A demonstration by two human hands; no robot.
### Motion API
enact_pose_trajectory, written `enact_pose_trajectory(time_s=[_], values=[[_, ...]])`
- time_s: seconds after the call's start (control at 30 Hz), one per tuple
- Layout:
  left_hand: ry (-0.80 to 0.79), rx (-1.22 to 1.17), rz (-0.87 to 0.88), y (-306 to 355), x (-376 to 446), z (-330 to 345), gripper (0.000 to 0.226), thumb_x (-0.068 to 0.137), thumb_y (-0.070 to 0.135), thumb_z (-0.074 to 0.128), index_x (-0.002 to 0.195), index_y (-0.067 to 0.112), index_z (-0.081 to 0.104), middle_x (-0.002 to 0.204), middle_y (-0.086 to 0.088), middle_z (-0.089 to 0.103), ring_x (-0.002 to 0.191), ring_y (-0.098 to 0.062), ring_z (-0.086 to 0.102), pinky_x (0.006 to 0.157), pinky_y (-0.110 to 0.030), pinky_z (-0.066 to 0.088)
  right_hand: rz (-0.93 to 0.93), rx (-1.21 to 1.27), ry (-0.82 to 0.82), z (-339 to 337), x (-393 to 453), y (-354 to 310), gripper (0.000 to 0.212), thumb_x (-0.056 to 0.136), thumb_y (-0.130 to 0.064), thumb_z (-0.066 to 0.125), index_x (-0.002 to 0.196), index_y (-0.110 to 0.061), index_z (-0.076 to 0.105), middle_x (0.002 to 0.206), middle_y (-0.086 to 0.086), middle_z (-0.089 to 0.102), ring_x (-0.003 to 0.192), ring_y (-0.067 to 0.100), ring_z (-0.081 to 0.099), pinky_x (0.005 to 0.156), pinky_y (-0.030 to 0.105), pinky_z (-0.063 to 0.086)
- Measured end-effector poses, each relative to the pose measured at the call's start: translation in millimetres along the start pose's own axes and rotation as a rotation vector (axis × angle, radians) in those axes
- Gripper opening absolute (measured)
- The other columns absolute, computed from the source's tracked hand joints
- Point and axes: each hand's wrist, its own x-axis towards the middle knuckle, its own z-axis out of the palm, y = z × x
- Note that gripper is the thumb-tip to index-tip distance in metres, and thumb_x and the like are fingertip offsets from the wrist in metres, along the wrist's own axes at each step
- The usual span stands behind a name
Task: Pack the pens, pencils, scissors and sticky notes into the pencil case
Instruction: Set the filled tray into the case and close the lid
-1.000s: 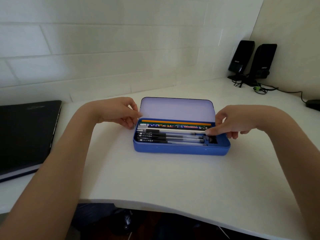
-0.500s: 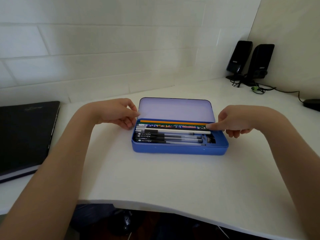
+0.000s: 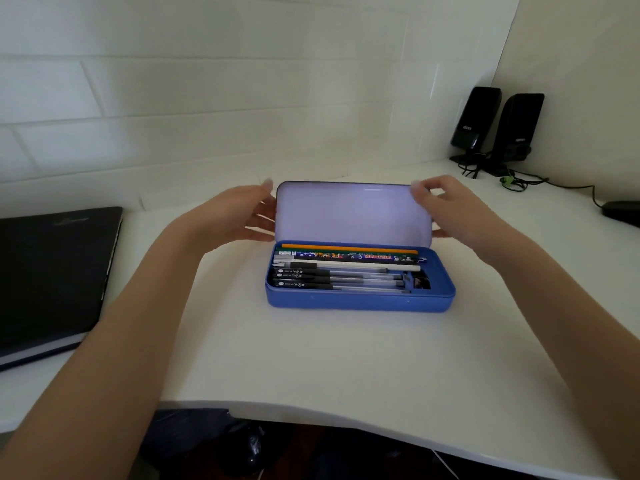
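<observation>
The blue pencil case (image 3: 360,303) lies open in the middle of the white desk, its pale lid (image 3: 353,213) standing up at the back. Inside, several black-capped pens (image 3: 339,280) lie along the front. An orange pencil (image 3: 346,248), a patterned pencil and a white pen lie behind them. A small dark item (image 3: 421,283) fills the right-end compartment; I cannot tell what it is. My left hand (image 3: 239,216) holds the lid's left edge, fingers behind it. My right hand (image 3: 450,209) pinches the lid's upper right corner.
A closed black laptop (image 3: 52,271) lies at the left of the white desk (image 3: 329,362). Two black speakers (image 3: 498,126) with cables stand in the far right corner, and a dark device (image 3: 623,211) sits at the right edge. A tiled wall runs behind.
Both hands have left the pens and pencils inside the case and risen to the lid's two sides. The lid stands a little more upright.
</observation>
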Motion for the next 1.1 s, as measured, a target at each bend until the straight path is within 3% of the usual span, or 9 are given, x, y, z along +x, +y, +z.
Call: enact_pose_trajectory(time_s=[0.07, 0.17, 0.27, 0.33, 0.4, 0.5, 0.6, 0.7, 1.1], values=[[0.02, -0.067, 0.007, 2.8, 0.4, -1.3, 0.047, 0.097, 0.047, 0.035, 0.07, 0.015, 0.057, 0.067, -0.001, 0.065, 0.065, -0.016, 0.064, 0.076, -0.035, 0.054, -0.086, 0.117, 0.086, -1.8, 0.7, -4.8, 0.043, 0.094, -0.053, 0.041, 0.097, -0.017, 0.065, 0.095, 0.008, 0.066, 0.08, 0.013, 0.06, 0.08, 0.036, 0.052], [-0.008, -0.099, 0.055, 6.3, -1.0, 5.9, 0.046, 0.095, 0.048, 0.04, 0.06, 0.02, 0.049, 0.052, 0.006, 0.055, 0.057, -0.012, 0.055, 0.073, -0.031, 0.051, -0.085, 0.176, 0.053, -2.1, -3.0, -16.1, 0.057, 0.096, -0.053, 0.032, 0.065, -0.021, 0.068, 0.072, 0.002, 0.068, 0.057, 0.006, 0.058, 0.065, 0.025, 0.043], [-0.091, 0.001, 0.13, 9.3, -5.5, 19.6, 0.052, 0.094, 0.043, 0.046, 0.048, 0.019, 0.046, 0.054, 0.005, 0.06, 0.056, -0.01, 0.055, 0.061, -0.023, 0.045, -0.065, 0.143, -0.104, -0.3, -7.9, -22.3, 0.069, 0.093, -0.062, 0.027, 0.071, -0.016, 0.073, 0.064, 0.004, 0.065, 0.065, 0.017, 0.06, 0.073, 0.032, 0.045], [-0.133, 0.048, 0.149, 9.6, -8.8, 28.1, 0.055, 0.093, 0.04, 0.049, 0.043, 0.017, 0.047, 0.061, 0.001, 0.067, 0.065, -0.015, 0.06, 0.073, -0.027, 0.05, -0.086, 0.11, -0.16, 2.9, -11.7, -22.3, 0.069, 0.093, -0.062, 0.028, 0.077, -0.011, 0.073, 0.064, 0.007, 0.065, 0.064, 0.02, 0.063, 0.071, 0.033, 0.047], [-0.135, 0.134, 0.167, 7.8, -11.4, 36.7, 0.054, 0.092, 0.039, 0.051, 0.044, 0.016, 0.049, 0.061, 0.004, 0.068, 0.066, -0.012, 0.061, 0.08, -0.028, 0.05, -0.132, 0.039, -0.154, 8.3, -14.2, -20.2, 0.065, 0.094, -0.059, 0.031, 0.076, -0.012, 0.072, 0.065, 0.006, 0.065, 0.064, 0.02, 0.062, 0.069, 0.032, 0.047], [-0.072, 0.361, 0.222, 2.2, -12.6, 53.6, 0.041, 0.089, 0.042, 0.056, 0.058, 0.014, 0.061, 0.065, 0.007, 0.068, 0.063, -0.007, 0.057, 0.073, -0.024, 0.044, -0.19, -0.096, -0.119, 20.5, -14.9, -14.9, 0.059, 0.094, -0.056, 0.033, 0.073, -0.017, 0.072, 0.069, 0.0, 0.067, 0.066, 0.015, 0.061, 0.067, 0.028, 0.045], [0.025, 0.547, 0.324, -8.6, -11.9, 64.4, 0.032, 0.088, 0.041, 0.058, 0.068, 0.016, 0.056, 0.071, 0.002, 0.063, 0.065, -0.009, 0.052, 0.065, -0.024, 0.04, -0.27, -0.335, -0.094, 38.8, -16.6, -5.6, 0.061, 0.094, -0.057, 0.032, 0.076, -0.012, 0.07, 0.074, 0.004, 0.068, 0.072, 0.019, 0.062, 0.069, 0.032, 0.047], [0.13, 0.571, 0.39, -12.7, -15.4, 67.2, 0.028, 0.089, 0.041, 0.055, 0.075, 0.017, 0.055, 0.076, 0.009, 0.059, 0.073, -0.007, 0.054, 0.063, -0.02, 0.038, -0.373, -0.528, -0.053, 49.5, -18.8, 0.1, 0.063, 0.093, -0.058, 0.033, 0.059, -0.009, 0.054, 0.059, 0.008, 0.056, 0.059, 0.023, 0.053, 0.063, 0.038, 0.045], [0.127, 0.678, 0.467, -9.2, -27.1, 70.1, 0.023, 0.09, 0.036, 0.054, 0.083, 0.014, 0.057, 0.08, 0.004, 0.061, 0.079, -0.017, 0.058, 0.074, -0.034, 0.048, -0.429, -0.542, 0.002, 51.3, -21.3, -1.7, 0.05, 0.095, -0.049, 0.039, 0.058, -0.017, 0.046, 0.056, -0.001, 0.047, 0.056, 0.018, 0.047, 0.055, 0.03, 0.037]])
